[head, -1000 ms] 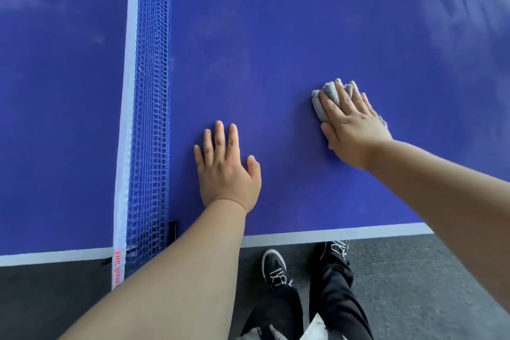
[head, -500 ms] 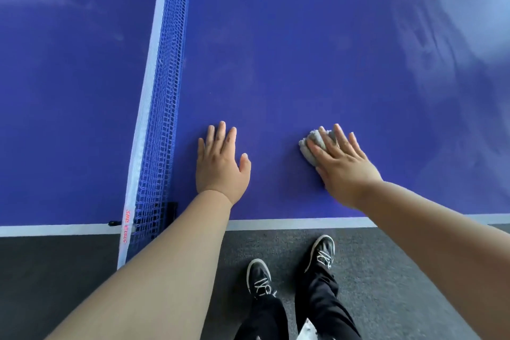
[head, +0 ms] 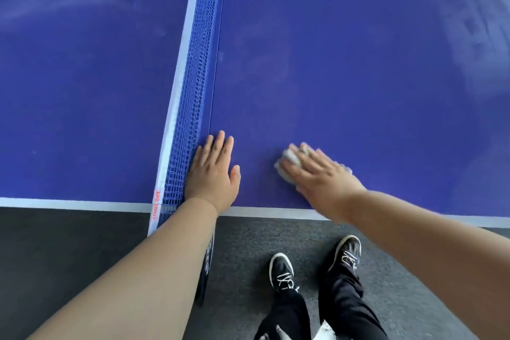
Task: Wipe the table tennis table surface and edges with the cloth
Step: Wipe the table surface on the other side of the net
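Currently: cloth (head: 288, 164), grey and bunched, lies on the blue table (head: 358, 63) close to its near edge, on the half at 3 o'clock of the net (head: 193, 77). Right hand (head: 323, 182) lies flat on top of it, fingers straight and slightly spread, pressing it to the surface; cloth shows past the fingertips at 10 o'clock and a little at 2 o'clock of the hand. Hand and cloth are motion-blurred. White edge line (head: 262, 211) runs just at 6 o'clock of the hand, the wrist crossing it.

Left hand (head: 212, 174) sits at 9 o'clock of the cloth, near but apart from it. Palm down on the table, fingers straight and together, thumb out toward 3 o'clock; it holds nothing. Its little-finger side is against the net base.

Pale smears show on the surface toward 2 o'clock. Dark floor (head: 248, 257) lies below the edge. Two black shoes (head: 281, 270) with white laces stand at 6 o'clock of the cloth.
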Demonstrator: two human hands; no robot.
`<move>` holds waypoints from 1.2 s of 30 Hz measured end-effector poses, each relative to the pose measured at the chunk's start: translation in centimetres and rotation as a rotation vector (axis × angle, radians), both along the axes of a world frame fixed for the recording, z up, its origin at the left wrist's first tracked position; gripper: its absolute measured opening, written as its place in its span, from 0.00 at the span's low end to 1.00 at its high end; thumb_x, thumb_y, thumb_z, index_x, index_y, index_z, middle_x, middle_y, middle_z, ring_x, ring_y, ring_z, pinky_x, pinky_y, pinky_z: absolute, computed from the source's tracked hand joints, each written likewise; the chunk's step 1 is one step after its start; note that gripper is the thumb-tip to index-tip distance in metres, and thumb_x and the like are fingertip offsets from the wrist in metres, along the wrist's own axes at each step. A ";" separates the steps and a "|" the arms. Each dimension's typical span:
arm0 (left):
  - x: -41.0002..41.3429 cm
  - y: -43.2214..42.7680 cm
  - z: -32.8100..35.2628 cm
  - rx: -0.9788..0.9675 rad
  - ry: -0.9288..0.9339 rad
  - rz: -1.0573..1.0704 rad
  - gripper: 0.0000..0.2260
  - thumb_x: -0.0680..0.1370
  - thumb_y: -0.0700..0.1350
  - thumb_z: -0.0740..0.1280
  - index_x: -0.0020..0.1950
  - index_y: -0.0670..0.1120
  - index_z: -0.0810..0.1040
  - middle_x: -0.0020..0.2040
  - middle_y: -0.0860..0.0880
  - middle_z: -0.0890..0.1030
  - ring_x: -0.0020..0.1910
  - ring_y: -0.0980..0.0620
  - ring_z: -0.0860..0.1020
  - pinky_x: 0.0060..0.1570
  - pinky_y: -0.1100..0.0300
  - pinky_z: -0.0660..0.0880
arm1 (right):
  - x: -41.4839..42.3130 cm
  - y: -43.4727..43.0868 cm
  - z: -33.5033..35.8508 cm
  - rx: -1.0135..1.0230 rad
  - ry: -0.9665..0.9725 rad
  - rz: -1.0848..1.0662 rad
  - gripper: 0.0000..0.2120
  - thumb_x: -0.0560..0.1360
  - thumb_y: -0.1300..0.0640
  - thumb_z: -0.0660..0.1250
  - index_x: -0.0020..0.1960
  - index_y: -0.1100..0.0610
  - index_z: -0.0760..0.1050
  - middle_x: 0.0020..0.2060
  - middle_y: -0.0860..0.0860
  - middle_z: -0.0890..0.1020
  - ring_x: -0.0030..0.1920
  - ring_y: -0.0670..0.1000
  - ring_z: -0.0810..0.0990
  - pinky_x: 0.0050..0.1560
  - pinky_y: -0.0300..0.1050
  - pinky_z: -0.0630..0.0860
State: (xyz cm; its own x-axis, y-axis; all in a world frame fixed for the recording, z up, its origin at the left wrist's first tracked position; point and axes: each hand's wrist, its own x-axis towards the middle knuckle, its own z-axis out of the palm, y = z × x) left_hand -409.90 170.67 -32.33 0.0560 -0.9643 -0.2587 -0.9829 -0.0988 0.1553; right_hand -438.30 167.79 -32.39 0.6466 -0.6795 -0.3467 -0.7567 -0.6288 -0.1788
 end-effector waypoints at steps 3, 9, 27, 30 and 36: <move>0.2 0.1 -0.6 -0.052 0.001 -0.019 0.31 0.84 0.56 0.53 0.86 0.51 0.48 0.86 0.52 0.44 0.84 0.51 0.42 0.82 0.49 0.42 | 2.8 -5.3 0.4 -0.013 -0.044 -0.415 0.32 0.84 0.42 0.51 0.85 0.47 0.44 0.84 0.53 0.43 0.84 0.58 0.42 0.83 0.54 0.42; 0.6 0.0 -0.9 -0.069 0.015 -0.038 0.33 0.81 0.59 0.48 0.85 0.51 0.50 0.86 0.52 0.46 0.84 0.51 0.44 0.82 0.48 0.44 | 7.0 0.5 -0.3 -0.120 -0.153 -0.062 0.30 0.83 0.44 0.54 0.84 0.47 0.57 0.84 0.52 0.56 0.83 0.59 0.53 0.83 0.58 0.50; 0.5 -0.1 -0.9 -0.090 0.048 -0.037 0.31 0.82 0.54 0.54 0.85 0.50 0.53 0.86 0.51 0.48 0.84 0.50 0.45 0.82 0.48 0.43 | 8.4 -0.5 -0.5 -0.161 -0.120 0.066 0.30 0.84 0.47 0.54 0.84 0.47 0.52 0.83 0.52 0.56 0.83 0.60 0.54 0.82 0.58 0.53; 0.4 0.0 -0.6 -0.069 0.025 -0.043 0.30 0.84 0.52 0.52 0.86 0.51 0.49 0.86 0.51 0.45 0.84 0.50 0.42 0.82 0.47 0.42 | 4.7 3.0 -0.4 -0.083 -0.145 0.268 0.29 0.86 0.44 0.53 0.85 0.44 0.51 0.84 0.47 0.51 0.84 0.54 0.49 0.82 0.56 0.52; 0.4 0.0 -0.9 -0.080 0.037 -0.026 0.32 0.82 0.52 0.56 0.86 0.51 0.52 0.86 0.51 0.47 0.84 0.50 0.45 0.82 0.47 0.43 | 6.2 -9.1 -0.3 -0.144 -0.054 0.010 0.30 0.83 0.41 0.49 0.84 0.44 0.49 0.84 0.49 0.51 0.84 0.56 0.51 0.83 0.53 0.48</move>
State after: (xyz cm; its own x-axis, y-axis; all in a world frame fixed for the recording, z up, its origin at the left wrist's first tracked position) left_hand -409.50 170.67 -33.21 0.0222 -0.9829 -0.1827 -0.9784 -0.0590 0.1982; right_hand -432.14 158.71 -32.70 0.6683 -0.7136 -0.2103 -0.7423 -0.6581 -0.1260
